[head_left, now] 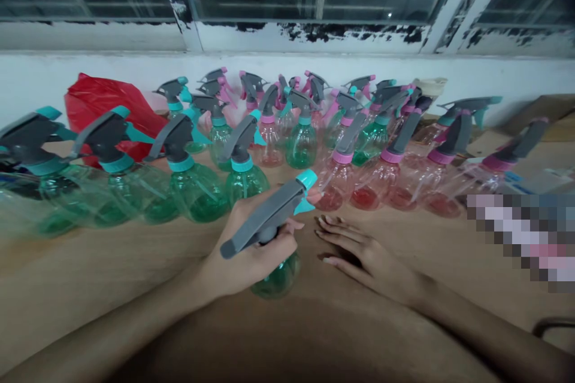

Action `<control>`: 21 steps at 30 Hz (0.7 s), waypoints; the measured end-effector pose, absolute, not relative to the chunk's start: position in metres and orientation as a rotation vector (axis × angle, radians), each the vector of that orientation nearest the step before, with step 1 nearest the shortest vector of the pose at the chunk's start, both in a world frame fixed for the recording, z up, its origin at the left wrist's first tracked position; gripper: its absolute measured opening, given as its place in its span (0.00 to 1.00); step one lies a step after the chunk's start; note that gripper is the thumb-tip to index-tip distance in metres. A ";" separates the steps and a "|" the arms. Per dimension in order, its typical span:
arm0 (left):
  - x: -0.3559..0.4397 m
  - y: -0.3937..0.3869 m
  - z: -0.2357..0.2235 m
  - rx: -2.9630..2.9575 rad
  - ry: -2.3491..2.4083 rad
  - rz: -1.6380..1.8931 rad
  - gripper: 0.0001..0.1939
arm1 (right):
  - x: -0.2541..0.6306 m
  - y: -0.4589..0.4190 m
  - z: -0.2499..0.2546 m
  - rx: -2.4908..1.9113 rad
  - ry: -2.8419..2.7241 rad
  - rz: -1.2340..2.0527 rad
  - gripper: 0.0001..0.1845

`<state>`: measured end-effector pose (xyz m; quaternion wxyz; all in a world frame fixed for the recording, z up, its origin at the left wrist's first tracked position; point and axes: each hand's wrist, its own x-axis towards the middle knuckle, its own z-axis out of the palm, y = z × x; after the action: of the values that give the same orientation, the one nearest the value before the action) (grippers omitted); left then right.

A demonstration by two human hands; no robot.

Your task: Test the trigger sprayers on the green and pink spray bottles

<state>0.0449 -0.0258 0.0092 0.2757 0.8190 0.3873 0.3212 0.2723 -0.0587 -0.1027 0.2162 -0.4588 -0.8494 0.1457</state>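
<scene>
My left hand (245, 251) is closed around the neck of a spray bottle (278, 280) in front of me. Its body is clear green, and its grey sprayer head has a turquoise nozzle and trigger pointing up to the right. The hand hides the bottle's collar and upper body. Just to the right, my right hand (371, 257) rests on the wooden table (215, 329) with its fingers stretched toward the bottle, holding nothing. Beyond the left hand stands a row of green spray bottles (197, 191) with turquoise collars.
Pink spray bottles (366, 185) with pink collars line the right side. Several more of both colours crowd behind, before the white wall (36, 78) and windows. A red plastic bag (105, 102) sits at the back left. A brown box (545, 116) stands far right.
</scene>
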 end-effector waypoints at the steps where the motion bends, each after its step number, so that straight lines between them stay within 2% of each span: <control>1: 0.045 -0.026 0.009 2.166 1.018 0.864 0.03 | 0.272 -0.059 -0.103 -1.275 -2.349 0.405 0.25; 11: 0.042 -0.024 0.005 2.023 0.852 0.936 0.06 | 0.272 -0.060 -0.102 -1.291 -2.336 0.429 0.25; 21: 0.041 -0.022 0.007 2.115 0.890 0.919 0.06 | 0.272 -0.060 -0.104 -1.268 -2.332 0.400 0.25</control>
<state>0.0407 -0.0224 0.0072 0.3286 0.8081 0.3399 0.3513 0.2721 -0.0598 -0.1041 0.2268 -0.4600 -0.8460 0.1453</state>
